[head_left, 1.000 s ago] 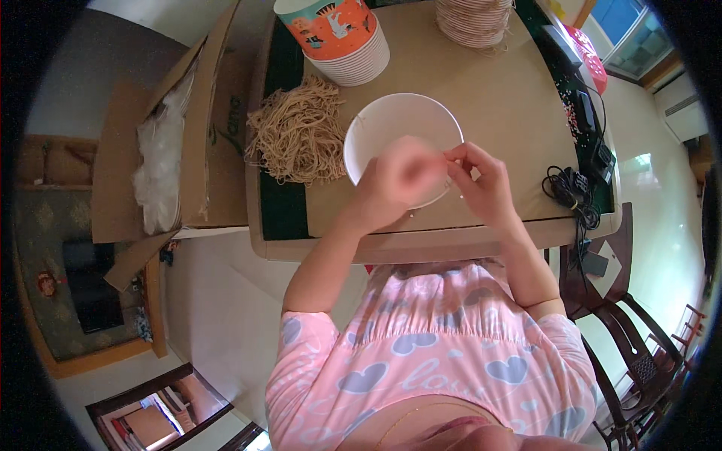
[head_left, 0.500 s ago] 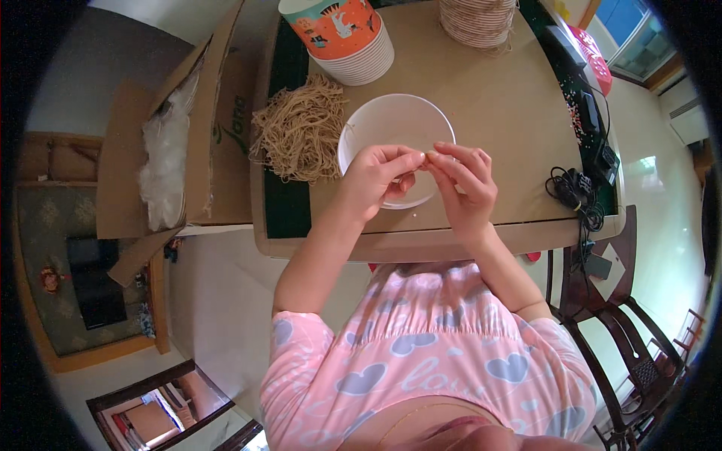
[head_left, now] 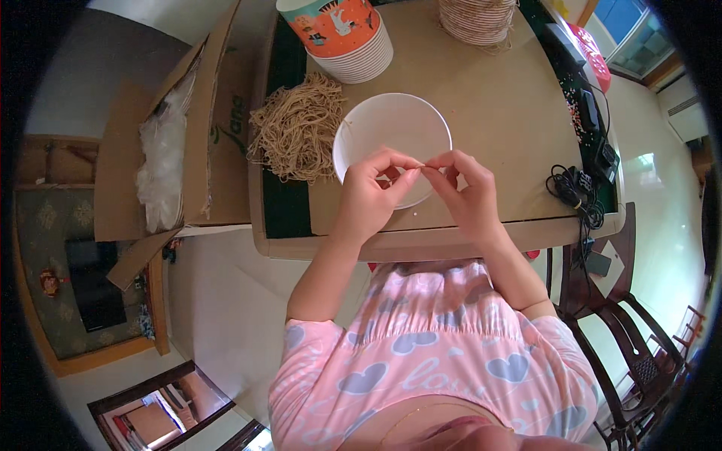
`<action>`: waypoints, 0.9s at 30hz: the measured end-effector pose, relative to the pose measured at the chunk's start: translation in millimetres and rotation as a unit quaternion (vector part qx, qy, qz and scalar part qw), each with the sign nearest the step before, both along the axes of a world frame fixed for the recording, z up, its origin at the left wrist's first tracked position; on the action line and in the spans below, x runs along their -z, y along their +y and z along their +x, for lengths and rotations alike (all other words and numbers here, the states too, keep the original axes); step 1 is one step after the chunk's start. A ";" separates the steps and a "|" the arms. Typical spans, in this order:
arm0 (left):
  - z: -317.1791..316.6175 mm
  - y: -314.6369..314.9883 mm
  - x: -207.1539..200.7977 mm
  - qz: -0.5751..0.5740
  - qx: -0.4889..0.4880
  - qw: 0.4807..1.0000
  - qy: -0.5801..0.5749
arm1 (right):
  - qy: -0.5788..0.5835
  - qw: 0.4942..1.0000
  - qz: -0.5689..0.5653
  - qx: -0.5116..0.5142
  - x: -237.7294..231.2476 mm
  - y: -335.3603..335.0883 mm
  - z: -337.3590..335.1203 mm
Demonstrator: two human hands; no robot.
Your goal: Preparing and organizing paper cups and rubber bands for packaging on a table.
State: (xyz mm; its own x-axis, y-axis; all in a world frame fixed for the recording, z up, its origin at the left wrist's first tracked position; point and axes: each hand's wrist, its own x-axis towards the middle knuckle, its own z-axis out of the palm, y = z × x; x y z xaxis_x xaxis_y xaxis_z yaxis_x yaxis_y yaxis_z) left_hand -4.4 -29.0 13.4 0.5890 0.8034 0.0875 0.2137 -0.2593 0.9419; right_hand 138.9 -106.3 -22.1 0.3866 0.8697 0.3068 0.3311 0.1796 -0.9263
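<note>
My left hand (head_left: 374,192) and my right hand (head_left: 465,188) meet fingertip to fingertip over the near part of a white bowl (head_left: 380,124). Each pinches thumb against forefinger, and a tiny tan, thread-like bit shows where the tips meet. It is too small to name. The bowl stands on the table beneath my hands, which hide part of its near side. A loose heap of tan string (head_left: 295,131) lies just left of the bowl, close to its rim.
Behind the string stands a stack of paper tubs (head_left: 350,52). Another stack wound with string (head_left: 479,19) stands at the far edge. Black cables (head_left: 575,197) lie at the table's right. A cardboard box (head_left: 214,143) with clear plastic inside is at the left.
Both hands have come slightly nearer to me, and their fingers are now more bent, still pinching tip to tip. My left forearm has shifted right.
</note>
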 end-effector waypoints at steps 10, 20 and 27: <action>-0.1 -10.0 -1.4 -0.002 -0.059 0.998 0.032 | -0.006 1.000 -0.001 0.013 3.1 3.0 -3.5; -10.7 -10.5 11.9 0.155 -0.105 0.982 -0.002 | -0.228 0.973 0.024 0.003 -15.8 5.6 -9.7; -13.4 -12.3 15.9 0.144 -0.127 0.981 -0.025 | -0.219 0.975 0.017 -0.007 -10.3 8.4 -11.4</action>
State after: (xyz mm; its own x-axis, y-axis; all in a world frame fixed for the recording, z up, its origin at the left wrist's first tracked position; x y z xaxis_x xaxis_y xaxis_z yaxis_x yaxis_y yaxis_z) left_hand -17.8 -41.3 -2.5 0.3614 0.8615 0.3567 0.2619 -0.4610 0.8479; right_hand 127.5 -97.9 -11.8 0.2004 0.8604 0.4686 0.6919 0.2144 -0.6894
